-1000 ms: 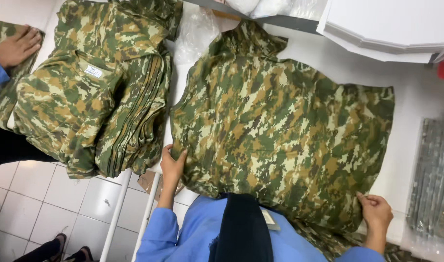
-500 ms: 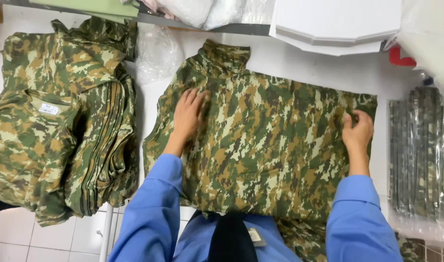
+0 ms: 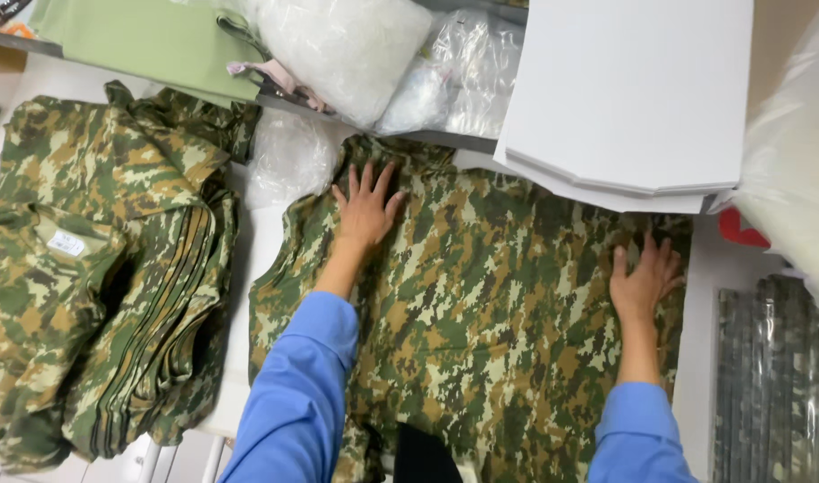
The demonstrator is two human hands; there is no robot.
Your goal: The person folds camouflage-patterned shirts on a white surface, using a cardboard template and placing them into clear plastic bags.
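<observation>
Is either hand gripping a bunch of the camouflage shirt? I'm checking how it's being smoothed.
No, the left hand and right hand lie flat, fingers spread, on the camouflage shirt.

1. I have one view only: the head camera, worn on the person's head.
2. It faces steeply down onto the bench (image 3: 248, 259), close to top-down.
3. It sits near: the blue sleeves enter from the bottom edge, and the left hand (image 3: 366, 210) and right hand (image 3: 644, 279) lie mid-frame on the camouflage garment (image 3: 490, 331).
4. The far edge of the view reaches the white boards (image 3: 633, 89) and plastic bags (image 3: 347, 45).
5. The left border takes in the garment stack (image 3: 87, 268).
6. No second view exists, so no scene part is shared.
</observation>
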